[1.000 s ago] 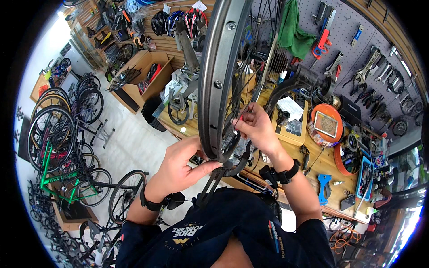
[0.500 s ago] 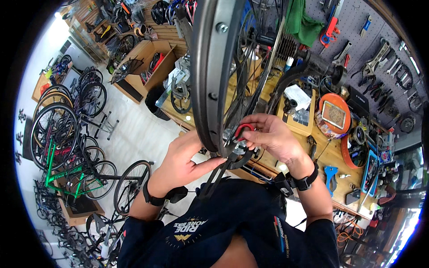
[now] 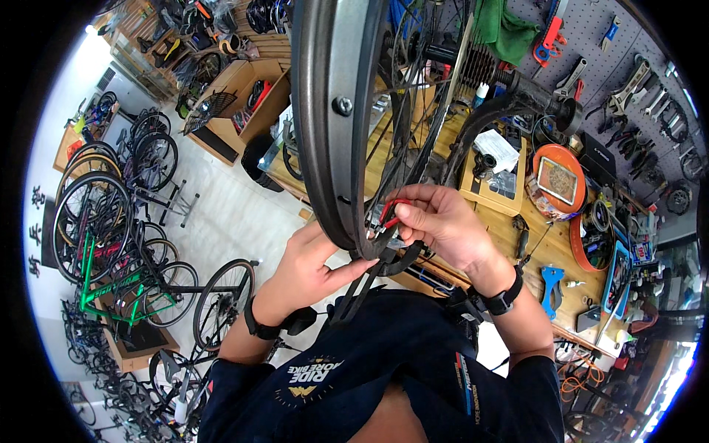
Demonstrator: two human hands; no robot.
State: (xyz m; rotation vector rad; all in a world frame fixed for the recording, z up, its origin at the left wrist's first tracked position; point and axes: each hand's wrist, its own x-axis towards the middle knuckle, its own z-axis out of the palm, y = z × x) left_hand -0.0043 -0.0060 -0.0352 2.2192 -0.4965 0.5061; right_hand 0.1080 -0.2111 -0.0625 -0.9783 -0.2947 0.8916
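Observation:
A bare bicycle wheel stands upright before me in a truing stand, its grey rim (image 3: 334, 140) curving down toward my chest. My left hand (image 3: 301, 269) grips the rim's lower part, thumb stretched along the near side and fingers partly hidden behind it. Between thumb and fingers, my right hand (image 3: 439, 229) pinches a small red spoke wrench (image 3: 393, 212) at the spokes just inside the rim. Whether the wrench sits on a nipple is hidden. The stand's black caliper arms (image 3: 356, 295) reach below the rim, beside my left thumb. Behind the spokes shows the stand's dark curved arm (image 3: 473, 136).
A wooden workbench (image 3: 491, 247) lies to the right, with a cardboard tray (image 3: 493, 198), an orange round container (image 3: 555, 181) and a blue tool (image 3: 551, 292). Tools hang on the pegboard (image 3: 591, 66). Bicycles, one with a green frame (image 3: 87, 284), stand at left.
The red spoke wrench has turned to a steeper tilt in my right fingers. The rim appears farther left in view, and the surroundings have shifted slightly. Both hands keep their places at the rim.

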